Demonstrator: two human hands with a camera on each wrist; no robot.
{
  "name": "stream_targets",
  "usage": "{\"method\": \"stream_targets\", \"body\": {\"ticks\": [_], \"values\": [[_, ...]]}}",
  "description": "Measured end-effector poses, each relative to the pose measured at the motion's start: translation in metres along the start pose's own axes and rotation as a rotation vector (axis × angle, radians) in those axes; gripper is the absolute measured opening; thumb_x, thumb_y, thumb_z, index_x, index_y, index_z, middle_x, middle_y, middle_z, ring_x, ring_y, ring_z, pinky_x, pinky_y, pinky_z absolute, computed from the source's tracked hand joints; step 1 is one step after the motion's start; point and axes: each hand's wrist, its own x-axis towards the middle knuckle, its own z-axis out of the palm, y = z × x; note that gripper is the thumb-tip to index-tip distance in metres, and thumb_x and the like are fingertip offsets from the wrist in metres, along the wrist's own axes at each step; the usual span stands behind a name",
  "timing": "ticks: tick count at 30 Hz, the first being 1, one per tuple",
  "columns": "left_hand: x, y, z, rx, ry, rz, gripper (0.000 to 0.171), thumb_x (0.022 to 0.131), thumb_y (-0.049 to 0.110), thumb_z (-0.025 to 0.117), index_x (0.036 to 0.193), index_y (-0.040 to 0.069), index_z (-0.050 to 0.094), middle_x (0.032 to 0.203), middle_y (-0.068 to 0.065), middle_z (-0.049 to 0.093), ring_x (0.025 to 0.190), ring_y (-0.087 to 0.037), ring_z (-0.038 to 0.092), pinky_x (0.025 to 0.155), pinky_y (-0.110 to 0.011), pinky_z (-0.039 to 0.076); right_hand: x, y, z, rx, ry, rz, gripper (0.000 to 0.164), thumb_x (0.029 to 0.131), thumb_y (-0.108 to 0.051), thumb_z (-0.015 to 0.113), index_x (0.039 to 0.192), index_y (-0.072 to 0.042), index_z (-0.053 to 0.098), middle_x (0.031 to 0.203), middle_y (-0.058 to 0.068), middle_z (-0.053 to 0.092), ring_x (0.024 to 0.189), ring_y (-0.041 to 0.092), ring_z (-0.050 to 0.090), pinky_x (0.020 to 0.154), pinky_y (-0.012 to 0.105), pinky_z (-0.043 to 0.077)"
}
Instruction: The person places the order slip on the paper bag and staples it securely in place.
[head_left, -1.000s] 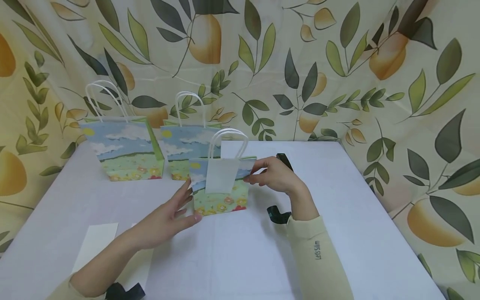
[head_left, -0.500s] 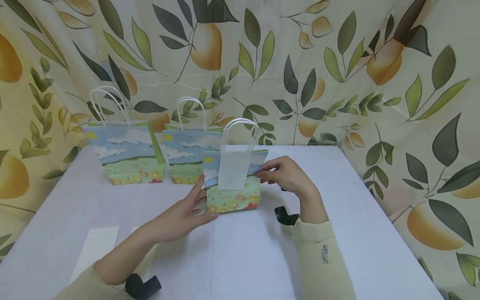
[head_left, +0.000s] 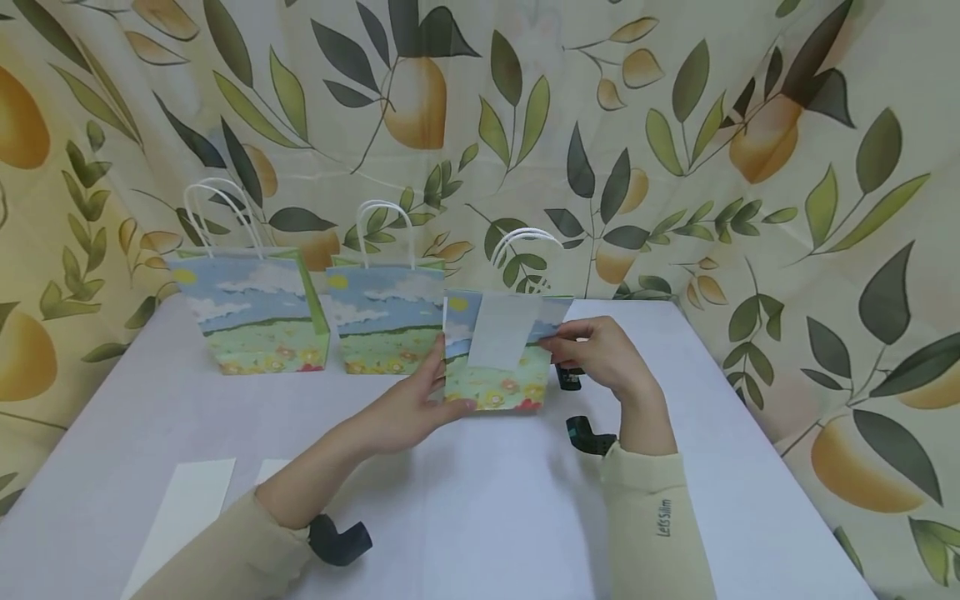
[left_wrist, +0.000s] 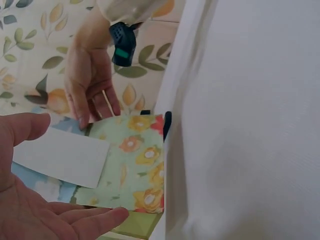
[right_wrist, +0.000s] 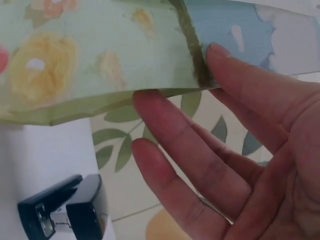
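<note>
Pinching the bag (head_left: 495, 382) is the right grip (head_left: 606, 357); left grip (head_left: 405, 412) spread, perhaps touching it.

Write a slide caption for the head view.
Right hand pinches one bag, a card on its front, left hand at its other side; two similar bags stand farther left.

Bag (head_left: 495, 387) with the white card (head_left: 504, 333) moved rightward
A second ago it covered part of the middle bag (head_left: 386, 321); now it appears to the right, no longer overlapping, and the left hand (head_left: 401, 414) and right hand (head_left: 606, 357) have shifted along with it
</note>
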Motion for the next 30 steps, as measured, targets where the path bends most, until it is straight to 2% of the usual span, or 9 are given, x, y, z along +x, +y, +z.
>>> {"method": "stream_targets", "body": {"ticks": [3,6,13,18,23,30], "values": [[0.005,0.004,0.002,0.006,0.002,0.01,0.11,0.096,0.055,0.069,0.164,0.032,-0.014,0.174,-0.008,0.015,0.158,-0.028,0.028,0.124,-0.053,0.033,-0.001,0.002,-0.003,0.013,0.025,-0.002,0.035,0.098,-0.025,0.071,0.125,-0.003,0.073,0.115,0.016,0.077,0.093,0.02,0.075,0.097,0.046,0.058],[0.01,0.007,0.003,0.017,0.007,0.021,0.11,0.096,0.054,0.068,0.165,0.029,-0.015,0.175,-0.008,0.014,0.158,-0.028,0.029,0.124,-0.053,0.033,0.0,0.004,-0.005,0.026,0.054,-0.014,0.034,0.099,-0.021,0.068,0.125,0.0,0.072,0.118,0.018,0.076,0.088,0.017,0.075,0.094,0.043,0.06],[0.027,0.01,0.009,0.04,0.066,0.005,0.11,0.098,0.05,0.067,0.165,0.025,-0.015,0.172,-0.015,0.019,0.156,-0.033,0.032,0.118,-0.055,0.04,0.011,0.012,0.001,0.094,0.113,-0.02,0.034,0.1,-0.021,0.068,0.127,0.0,0.072,0.126,0.02,0.072,0.099,0.029,0.076,0.085,0.031,0.062],[0.041,0.009,0.016,0.043,0.102,0.007,0.109,0.099,0.046,0.067,0.165,0.023,-0.016,0.172,-0.016,0.02,0.151,-0.038,0.039,0.117,-0.059,0.04,0.018,0.018,0.008,0.119,0.177,-0.001,0.033,0.101,-0.021,0.067,0.128,-0.001,0.071,0.128,0.02,0.071,0.098,0.027,0.075,0.082,0.027,0.062],[0.055,0.003,0.022,0.067,0.148,0.018,0.109,0.099,0.046,0.067,0.165,0.021,-0.017,0.169,-0.019,0.028,0.136,-0.04,0.057,0.111,-0.058,0.046,0.025,0.023,0.018,0.09,0.243,-0.033,0.036,0.1,-0.023,0.069,0.132,-0.005,0.069,0.131,0.02,0.068,0.104,0.033,0.074,0.09,0.037,0.062],[0.072,0.0,0.025,0.069,0.192,0.003,0.108,0.099,0.044,0.066,0.165,0.022,-0.017,0.17,-0.019,0.026,0.136,-0.041,0.056,0.105,-0.057,0.051,0.033,0.029,0.027,0.09,0.242,-0.033,0.05,0.101,-0.024,0.068,0.148,-0.011,0.057,0.142,0.022,0.062,0.116,0.037,0.069,0.102,0.049,0.056]]}}
